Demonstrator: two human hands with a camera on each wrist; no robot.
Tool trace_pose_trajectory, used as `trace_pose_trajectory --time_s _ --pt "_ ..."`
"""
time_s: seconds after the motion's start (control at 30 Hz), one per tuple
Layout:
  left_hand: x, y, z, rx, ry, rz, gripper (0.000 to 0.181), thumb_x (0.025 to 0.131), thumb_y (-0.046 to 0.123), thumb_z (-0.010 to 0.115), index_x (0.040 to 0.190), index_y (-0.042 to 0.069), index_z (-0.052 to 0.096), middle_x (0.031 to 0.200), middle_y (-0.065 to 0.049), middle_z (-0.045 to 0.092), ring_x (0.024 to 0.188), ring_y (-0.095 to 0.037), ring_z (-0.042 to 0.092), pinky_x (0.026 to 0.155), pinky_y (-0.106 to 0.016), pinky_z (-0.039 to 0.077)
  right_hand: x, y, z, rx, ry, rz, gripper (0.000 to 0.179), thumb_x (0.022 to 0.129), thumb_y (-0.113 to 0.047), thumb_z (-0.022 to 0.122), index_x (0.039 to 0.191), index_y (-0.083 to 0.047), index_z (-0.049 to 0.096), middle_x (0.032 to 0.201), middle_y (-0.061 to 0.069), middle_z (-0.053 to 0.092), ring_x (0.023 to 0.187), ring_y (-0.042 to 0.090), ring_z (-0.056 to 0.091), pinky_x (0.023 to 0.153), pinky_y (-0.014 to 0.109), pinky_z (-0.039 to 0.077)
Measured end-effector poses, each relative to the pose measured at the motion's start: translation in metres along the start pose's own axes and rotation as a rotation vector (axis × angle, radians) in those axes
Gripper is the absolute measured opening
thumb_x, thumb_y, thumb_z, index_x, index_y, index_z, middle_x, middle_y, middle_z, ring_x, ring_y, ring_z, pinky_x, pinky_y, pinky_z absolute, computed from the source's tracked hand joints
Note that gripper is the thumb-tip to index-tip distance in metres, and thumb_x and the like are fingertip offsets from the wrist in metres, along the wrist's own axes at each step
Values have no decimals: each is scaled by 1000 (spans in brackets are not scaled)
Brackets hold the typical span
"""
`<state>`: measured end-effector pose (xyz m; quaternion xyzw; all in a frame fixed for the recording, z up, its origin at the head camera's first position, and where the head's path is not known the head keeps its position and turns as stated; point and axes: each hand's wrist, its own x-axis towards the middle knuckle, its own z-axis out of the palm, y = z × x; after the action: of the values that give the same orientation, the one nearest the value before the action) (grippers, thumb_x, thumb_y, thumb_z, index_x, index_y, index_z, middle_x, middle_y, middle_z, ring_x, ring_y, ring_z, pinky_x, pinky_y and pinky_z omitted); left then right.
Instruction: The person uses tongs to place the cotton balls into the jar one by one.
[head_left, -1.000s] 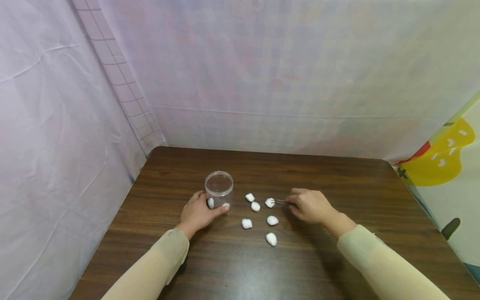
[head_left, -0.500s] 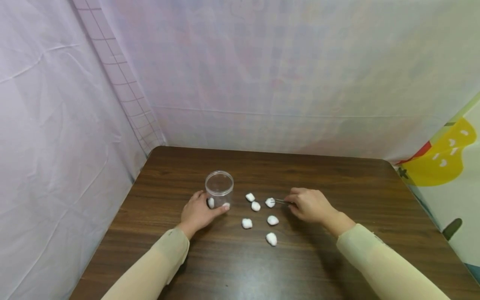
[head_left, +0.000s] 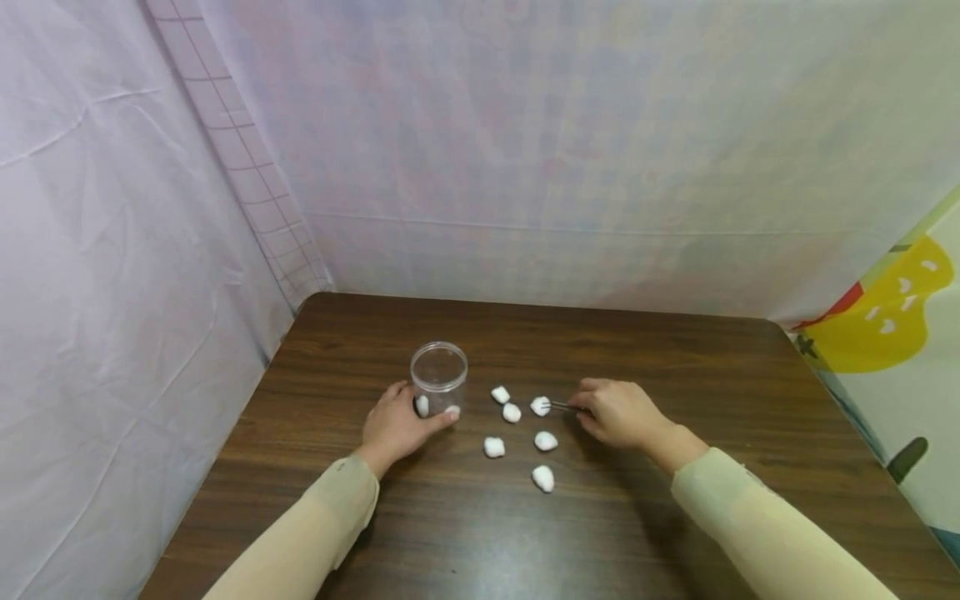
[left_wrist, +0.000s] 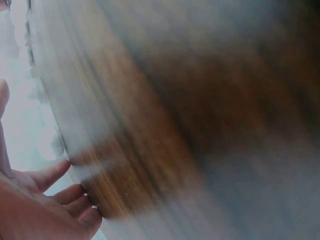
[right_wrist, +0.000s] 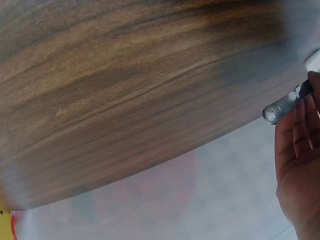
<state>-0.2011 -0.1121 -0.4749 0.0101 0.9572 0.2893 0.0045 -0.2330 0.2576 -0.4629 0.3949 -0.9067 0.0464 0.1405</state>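
Note:
A clear plastic jar (head_left: 439,375) stands upright with its mouth uncovered, and white cotton balls show low inside it. My left hand (head_left: 397,427) holds the jar from the near left, thumb across its front and fingers along its left side. Metal tweezers (head_left: 562,406) are pinched between the thumb and fingers of my right hand (head_left: 618,411). Their two tips lie at a cotton ball (head_left: 537,406) on the table. In the right wrist view the rounded end of the tweezers (right_wrist: 282,107) sticks out past the fingers; the tips are hidden there.
Between the hands several more cotton balls lie loose on the brown wooden table (head_left: 480,533), among them a near one (head_left: 543,478) and one left of it (head_left: 493,447). A pale curtain (head_left: 562,167) hangs behind the far edge, and white cloth (head_left: 112,292) hangs at the left.
Almost nothing differs. The tweezers' tips stay at the same cotton ball, my right hand shifts only very slightly, and my left hand keeps its place on the jar.

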Motion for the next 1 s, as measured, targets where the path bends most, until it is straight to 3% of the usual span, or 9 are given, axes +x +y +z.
trace_pose_trajectory --time_s 0.27,1.0 --pt "-1 1 0 -3 -3 -5 89 78 69 71 139 7 56 145 -18 48 132 -37 45 103 -58 38 1 1 2 9 -40 11 14 80 -16 77 94 -15 77 78 -7 52 59 10 52 48 34 46" --pt "-1 3 -2 -13 -3 3 88 79 69 71 140 7 56 146 -19 47 133 -38 43 103 -59 37 2 2 3 14 -20 0 16 79 -15 76 94 -14 77 79 -7 52 59 11 53 47 34 46"
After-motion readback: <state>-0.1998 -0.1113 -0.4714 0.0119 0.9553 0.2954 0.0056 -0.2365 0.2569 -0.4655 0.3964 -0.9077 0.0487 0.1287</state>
